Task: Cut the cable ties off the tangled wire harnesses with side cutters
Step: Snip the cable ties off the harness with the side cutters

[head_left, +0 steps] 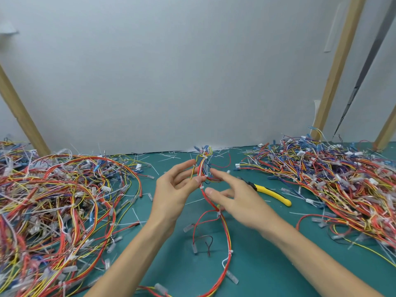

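Note:
A red, yellow and white wire harness (226,230) hangs from the middle of the view down to the green mat, with small white cable ties (230,252) along it. My left hand (174,189) pinches its upper part between thumb and fingers. My right hand (233,194) is beside the harness with fingers spread, holding nothing. The yellow-handled side cutters (273,195) lie on the mat just right of my right hand, partly hidden behind it.
A big tangled pile of harnesses (53,211) covers the left of the green mat (267,264); another pile (332,179) fills the right. Cut white ties (171,156) litter the back by the grey wall. Wooden posts (336,67) lean at both sides.

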The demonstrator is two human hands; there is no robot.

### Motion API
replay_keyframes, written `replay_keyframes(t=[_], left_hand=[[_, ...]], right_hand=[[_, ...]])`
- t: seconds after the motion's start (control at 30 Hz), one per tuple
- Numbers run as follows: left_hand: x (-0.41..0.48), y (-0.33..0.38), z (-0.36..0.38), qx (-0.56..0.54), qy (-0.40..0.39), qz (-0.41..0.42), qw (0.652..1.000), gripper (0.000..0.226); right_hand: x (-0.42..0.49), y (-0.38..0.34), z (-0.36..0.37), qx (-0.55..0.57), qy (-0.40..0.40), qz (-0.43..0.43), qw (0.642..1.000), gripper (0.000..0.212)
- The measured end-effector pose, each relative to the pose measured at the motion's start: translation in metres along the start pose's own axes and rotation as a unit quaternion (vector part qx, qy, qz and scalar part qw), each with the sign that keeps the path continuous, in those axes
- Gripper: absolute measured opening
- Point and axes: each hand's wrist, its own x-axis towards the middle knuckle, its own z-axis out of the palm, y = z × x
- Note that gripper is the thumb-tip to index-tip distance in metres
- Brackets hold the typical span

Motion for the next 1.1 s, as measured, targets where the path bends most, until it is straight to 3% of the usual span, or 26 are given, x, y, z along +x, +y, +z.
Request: replay_keyframes(t=[0.23, 0.4, 0.6, 0.77, 0.87, 1.0, 1.1], left_hand=[[-0.007, -0.002, 0.013, 0.119, -0.060, 0.079, 0.988, 0.036], [-0.012, -0.003, 0.017, 0.219, -0.111, 0.104, 0.964, 0.040], [-0.019, -0.003, 0.019, 0.273, -0.154, 0.102, 0.944, 0.048], [-0.018, -0.008, 0.021, 0.227, -0.166, 0.069, 0.957, 0.046], [-0.017, -0.013, 0.022, 0.208, -0.120, -0.023, 0.970, 0.048], [-0.016, -0.012, 0.026, 0.061, -0.099, -0.182, 0.977, 0.030], [-0.017, -0.011, 0.030, -0.073, -0.095, -0.226, 0.967, 0.034]], right_hand=[[0.002, 0.008, -0.002, 0.194, -0.069, 0.013, 0.978, 0.067], [0.006, 0.015, -0.005, 0.220, -0.074, -0.010, 0.973, 0.068], [0.016, 0.024, -0.015, 0.219, -0.011, -0.008, 0.976, 0.083], [0.027, 0.018, -0.028, 0.234, 0.022, -0.030, 0.972, 0.080], [0.038, 0.007, -0.033, 0.224, 0.023, -0.039, 0.973, 0.081], [0.053, -0.008, -0.040, 0.213, 0.042, -0.055, 0.974, 0.081], [0.064, -0.017, -0.048, 0.218, 0.062, -0.064, 0.972, 0.081]])
